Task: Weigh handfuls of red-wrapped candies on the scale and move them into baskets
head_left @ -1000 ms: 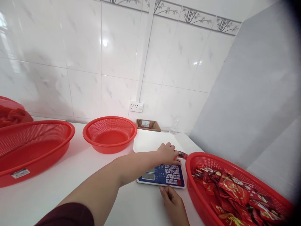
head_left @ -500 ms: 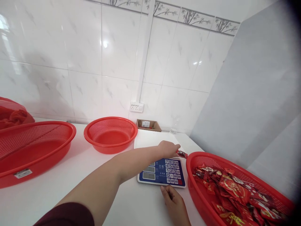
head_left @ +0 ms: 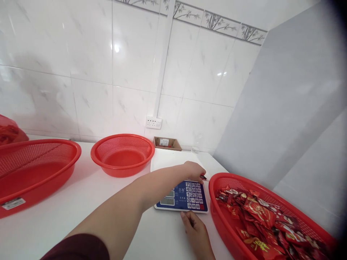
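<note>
My left hand [head_left: 194, 171] reaches over the back of the blue keypad of a digital scale [head_left: 181, 198]. Its fingers are closed on a small dark red wrapped packet [head_left: 203, 177], mostly hidden by the fingers. My right hand [head_left: 196, 229] lies low in front of the scale, fingers curled, thumb tip at the scale's front edge. Whether anything is inside its fingers I cannot tell. Close on the right, a red plastic basket [head_left: 217, 220] holds many shiny red wrapped packets [head_left: 260, 213]. My left forearm covers part of the scale's displays.
Left of the scale stands a round red basket [head_left: 122, 167], with a larger oval red basket [head_left: 54, 177] farther left. A red bag [head_left: 11, 133] is at the far left. Against the tiled wall sits a small cardboard box [head_left: 173, 144], below a power socket [head_left: 153, 122].
The view has shifted slightly, so most things sit a little farther left. My left hand has turned downward, and less of the packet shows. My right hand stays by the scale's front edge.
</note>
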Demonstrator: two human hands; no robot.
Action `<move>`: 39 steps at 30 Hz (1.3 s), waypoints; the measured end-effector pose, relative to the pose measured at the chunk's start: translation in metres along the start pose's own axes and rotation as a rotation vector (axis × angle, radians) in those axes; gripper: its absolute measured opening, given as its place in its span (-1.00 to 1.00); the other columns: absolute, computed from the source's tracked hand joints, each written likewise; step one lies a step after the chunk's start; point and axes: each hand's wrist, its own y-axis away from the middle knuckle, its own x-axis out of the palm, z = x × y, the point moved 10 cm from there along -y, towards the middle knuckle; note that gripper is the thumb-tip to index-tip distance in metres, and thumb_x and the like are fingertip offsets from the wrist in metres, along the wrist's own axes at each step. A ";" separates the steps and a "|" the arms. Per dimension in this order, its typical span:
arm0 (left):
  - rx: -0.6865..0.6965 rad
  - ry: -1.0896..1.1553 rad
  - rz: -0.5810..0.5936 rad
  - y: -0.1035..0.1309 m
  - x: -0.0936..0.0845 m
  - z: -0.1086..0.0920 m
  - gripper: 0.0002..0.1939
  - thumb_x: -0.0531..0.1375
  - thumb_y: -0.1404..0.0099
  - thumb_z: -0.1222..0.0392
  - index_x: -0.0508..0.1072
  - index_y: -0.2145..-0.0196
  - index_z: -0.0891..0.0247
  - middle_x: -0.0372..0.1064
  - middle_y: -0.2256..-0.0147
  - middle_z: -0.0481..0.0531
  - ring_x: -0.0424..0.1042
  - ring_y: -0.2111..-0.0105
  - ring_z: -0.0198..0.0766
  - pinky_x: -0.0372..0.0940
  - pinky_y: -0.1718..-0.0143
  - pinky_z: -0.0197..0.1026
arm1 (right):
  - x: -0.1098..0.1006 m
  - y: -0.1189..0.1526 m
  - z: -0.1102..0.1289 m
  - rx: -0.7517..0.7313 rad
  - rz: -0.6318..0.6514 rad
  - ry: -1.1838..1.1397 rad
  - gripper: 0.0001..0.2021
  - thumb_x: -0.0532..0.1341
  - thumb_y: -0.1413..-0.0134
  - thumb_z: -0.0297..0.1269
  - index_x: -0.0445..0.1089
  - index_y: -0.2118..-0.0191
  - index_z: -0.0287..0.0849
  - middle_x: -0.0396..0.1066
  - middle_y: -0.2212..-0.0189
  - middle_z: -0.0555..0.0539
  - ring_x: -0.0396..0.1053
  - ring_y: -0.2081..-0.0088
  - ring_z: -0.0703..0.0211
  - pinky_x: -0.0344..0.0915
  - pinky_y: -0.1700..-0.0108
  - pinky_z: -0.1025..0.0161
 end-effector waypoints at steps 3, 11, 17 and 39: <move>-0.007 0.042 -0.067 0.017 -0.010 0.016 -0.67 0.12 -0.10 -0.10 0.39 0.25 0.13 0.40 0.23 0.04 0.36 0.22 -0.10 0.23 0.32 -0.17 | -0.002 0.001 0.001 -0.013 -0.017 -0.005 -0.61 0.09 0.08 0.06 0.03 0.63 -0.11 -0.05 0.67 0.15 -0.06 0.57 0.32 -0.03 0.53 0.35; -0.283 0.107 -0.385 0.126 -0.065 0.120 -0.70 -0.09 -0.29 0.02 0.30 0.14 0.15 0.35 0.20 -0.02 0.37 0.27 -0.25 0.20 0.27 -0.29 | 0.001 0.000 -0.001 0.003 0.036 0.035 -0.61 0.08 0.08 0.09 0.04 0.62 -0.11 -0.03 0.67 0.14 -0.03 0.57 0.31 -0.02 0.53 0.36; -0.593 0.085 -0.379 0.216 -0.049 0.189 -0.66 -0.12 -0.30 0.03 0.26 0.06 0.16 0.28 0.15 0.06 0.36 0.33 -0.24 0.20 0.32 -0.26 | -0.003 0.001 -0.002 0.006 0.016 0.067 -0.56 0.10 0.16 0.17 0.08 0.64 -0.12 0.01 0.68 0.13 0.02 0.59 0.32 0.04 0.55 0.37; 0.068 1.519 0.485 0.196 0.153 -0.079 -0.74 0.24 0.00 0.08 0.33 0.42 0.31 0.23 0.58 -0.11 0.24 0.58 -0.41 0.21 0.52 -0.31 | -0.146 0.053 0.116 -0.277 -0.260 1.035 -0.77 0.02 -0.10 -0.19 0.34 0.19 -0.10 0.38 0.19 -0.13 0.32 0.13 0.09 0.25 0.10 0.16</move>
